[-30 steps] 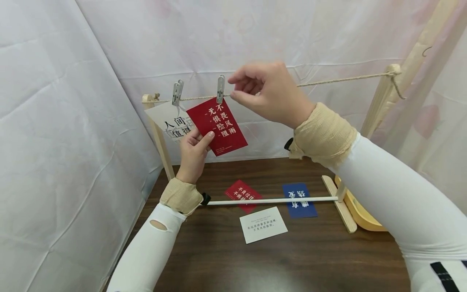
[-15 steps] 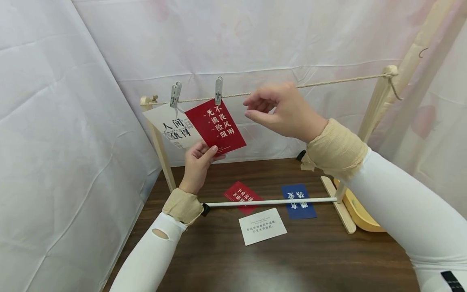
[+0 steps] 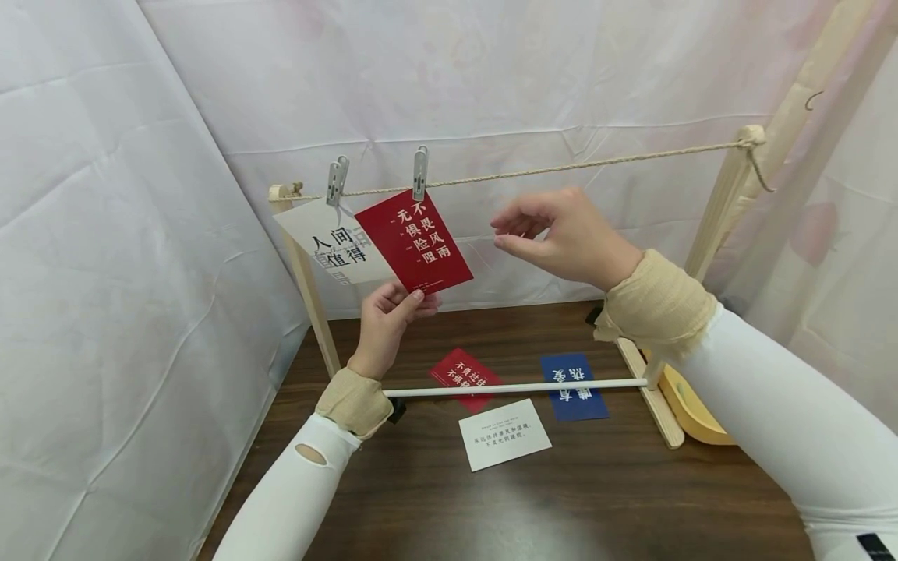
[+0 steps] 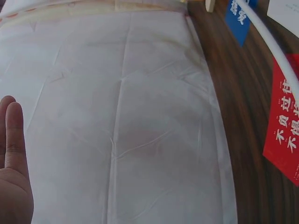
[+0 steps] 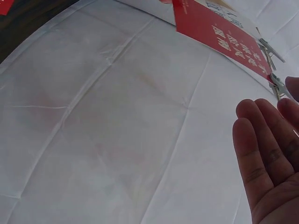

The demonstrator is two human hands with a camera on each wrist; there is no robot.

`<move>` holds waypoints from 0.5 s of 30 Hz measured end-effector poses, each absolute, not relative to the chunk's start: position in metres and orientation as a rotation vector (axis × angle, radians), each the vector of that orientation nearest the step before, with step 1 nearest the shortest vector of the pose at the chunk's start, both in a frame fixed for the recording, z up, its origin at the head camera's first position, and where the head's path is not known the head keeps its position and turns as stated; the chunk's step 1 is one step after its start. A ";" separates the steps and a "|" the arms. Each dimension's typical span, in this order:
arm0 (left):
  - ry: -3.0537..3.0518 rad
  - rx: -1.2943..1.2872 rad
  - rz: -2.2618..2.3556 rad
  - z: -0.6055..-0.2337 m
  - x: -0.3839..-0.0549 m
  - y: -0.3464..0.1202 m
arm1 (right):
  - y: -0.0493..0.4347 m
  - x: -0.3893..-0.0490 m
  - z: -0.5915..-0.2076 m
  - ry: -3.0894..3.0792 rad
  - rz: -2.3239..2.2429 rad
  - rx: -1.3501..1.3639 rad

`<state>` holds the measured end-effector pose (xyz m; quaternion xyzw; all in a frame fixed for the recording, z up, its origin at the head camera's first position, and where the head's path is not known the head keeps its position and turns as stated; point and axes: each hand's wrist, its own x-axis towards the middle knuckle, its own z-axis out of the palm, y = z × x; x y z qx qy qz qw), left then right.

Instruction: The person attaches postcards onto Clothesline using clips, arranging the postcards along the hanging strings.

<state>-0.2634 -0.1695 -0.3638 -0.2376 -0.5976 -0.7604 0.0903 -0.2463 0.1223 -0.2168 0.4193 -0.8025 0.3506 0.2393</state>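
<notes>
A red card (image 3: 415,243) with white characters hangs tilted from a grey metal clip (image 3: 420,173) on the rope. My left hand (image 3: 384,327) is at its lower edge, the thumb tip at or just touching the bottom corner. In the left wrist view, that hand's fingers (image 4: 15,137) are straight. Left of the red card, a white card (image 3: 344,245) with black characters hangs from another clip (image 3: 337,181), partly covered by the red one. My right hand (image 3: 564,238) holds nothing and hovers right of the red card, below the rope, fingers relaxed.
The rope (image 3: 575,166) runs between wooden posts, with a white rod (image 3: 505,388) low between them. On the dark wooden table (image 3: 561,483) lie a red card (image 3: 463,374), a blue card (image 3: 575,405) and a white card (image 3: 505,436). A yellow tray (image 3: 691,413) stands at right.
My right hand has moved right and down, away from the clip. The left hand has slid down along the red card to its lower corner; the card stays hanging.
</notes>
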 end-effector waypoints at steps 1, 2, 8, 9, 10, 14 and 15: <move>-1.778 -0.700 -2.260 -0.365 -0.263 -0.169 | 0.124 -0.247 -0.219 -2.206 0.961 1.141; -1.782 -0.696 -2.258 -0.366 -0.263 -0.169 | 0.126 -0.247 -0.221 -2.220 0.956 1.131; -1.799 -0.683 -2.259 -0.373 -0.262 -0.169 | 0.138 -0.249 -0.234 -2.291 0.937 1.080; -1.804 -0.683 -2.256 -0.375 -0.262 -0.169 | 0.140 -0.249 -0.236 -2.295 0.936 1.076; -1.809 -0.682 -2.256 -0.376 -0.262 -0.169 | 0.142 -0.250 -0.239 -2.299 0.938 1.070; -1.831 -0.681 -2.251 -0.380 -0.261 -0.169 | 0.150 -0.252 -0.247 -2.306 0.955 1.053; -1.833 -0.682 -2.254 -0.381 -0.261 -0.169 | 0.152 -0.252 -0.249 -2.308 0.956 1.049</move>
